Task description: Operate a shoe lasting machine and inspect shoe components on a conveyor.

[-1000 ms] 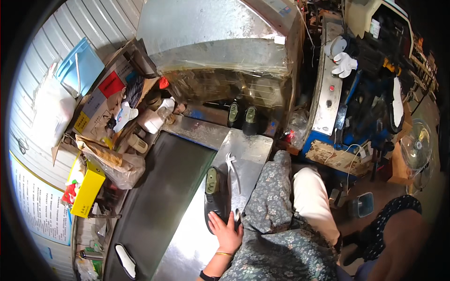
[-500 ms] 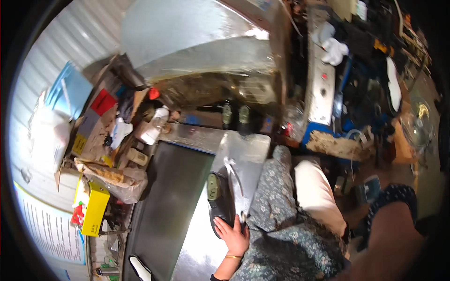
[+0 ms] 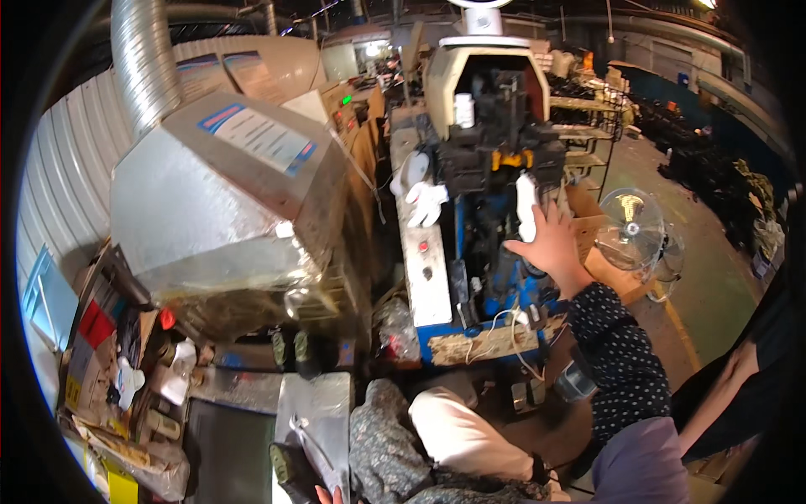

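Note:
My right hand (image 3: pixel 554 250) reaches out over the blue and black machine (image 3: pixel 504 160), fingers spread and thumb stretched to the side. It is right beside a long white shoe sole (image 3: pixel 526 208) that stands on the machine; whether it touches the sole I cannot tell. Only the fingertips of my left hand (image 3: pixel 329 496) show at the lower edge, apart from each other. They lie close to a black shoe (image 3: pixel 294 472) with a green insole, on a metal plate (image 3: pixel 327 403). The rest of that hand is cut off.
A pair of black shoes (image 3: pixel 304 349) stands beyond the plate. To the left are a dark conveyor belt (image 3: pixel 222 454), a big metal hood (image 3: pixel 235 185) and a cluttered shelf. White gloves (image 3: pixel 426 204) lie on the machine's side panel. A fan (image 3: pixel 631 227) and another person's arm (image 3: pixel 722 391) are at right.
The view has swung up and right. My right arm has stretched forward to the white sole on the machine. My left hand, flat on the black shoe before, is now mostly out of view.

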### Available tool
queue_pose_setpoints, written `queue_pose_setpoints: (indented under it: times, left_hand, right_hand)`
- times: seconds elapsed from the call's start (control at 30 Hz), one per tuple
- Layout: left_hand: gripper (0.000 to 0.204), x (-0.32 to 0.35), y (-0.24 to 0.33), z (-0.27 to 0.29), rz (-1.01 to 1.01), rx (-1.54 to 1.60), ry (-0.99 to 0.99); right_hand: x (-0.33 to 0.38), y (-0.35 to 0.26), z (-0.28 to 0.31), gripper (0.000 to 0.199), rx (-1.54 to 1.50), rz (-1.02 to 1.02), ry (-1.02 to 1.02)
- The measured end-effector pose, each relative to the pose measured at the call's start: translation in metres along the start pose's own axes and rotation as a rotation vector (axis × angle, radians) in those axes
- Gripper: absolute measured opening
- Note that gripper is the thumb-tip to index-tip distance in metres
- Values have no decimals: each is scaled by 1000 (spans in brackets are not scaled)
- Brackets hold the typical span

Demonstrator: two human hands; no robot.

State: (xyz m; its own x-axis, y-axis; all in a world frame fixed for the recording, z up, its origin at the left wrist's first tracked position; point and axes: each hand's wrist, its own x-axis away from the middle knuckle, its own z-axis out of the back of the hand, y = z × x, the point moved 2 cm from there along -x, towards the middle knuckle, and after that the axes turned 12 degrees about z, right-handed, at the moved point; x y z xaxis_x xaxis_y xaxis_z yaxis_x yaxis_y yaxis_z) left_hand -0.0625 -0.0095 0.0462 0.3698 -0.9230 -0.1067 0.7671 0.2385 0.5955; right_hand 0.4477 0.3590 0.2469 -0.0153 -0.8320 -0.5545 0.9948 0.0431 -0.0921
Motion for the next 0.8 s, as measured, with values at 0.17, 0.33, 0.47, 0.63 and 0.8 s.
queue_pose_setpoints:
  times: [0.17,0.33,0.47,0.63,0.8]
  left_hand:
    - [51,-21,23,-32,-123,64,-136]
    - [41,-34,90,-34,-265,61,-201]
    - [40,-42,121,-42,7,617,-512]
    - [56,-105,164,-23,263,926,-932]
    - [100,-176,183,-12,475,1595,-1465]
  right_hand:
    - [-16,-14,-17,96,-192,-167,-10]
    - [-8,17,-18,86,-362,-141,82]
    - [6,18,-16,78,-363,28,193]
    - [32,-37,14,76,-485,402,305]
    - [112,-97,26,61,-625,934,103]
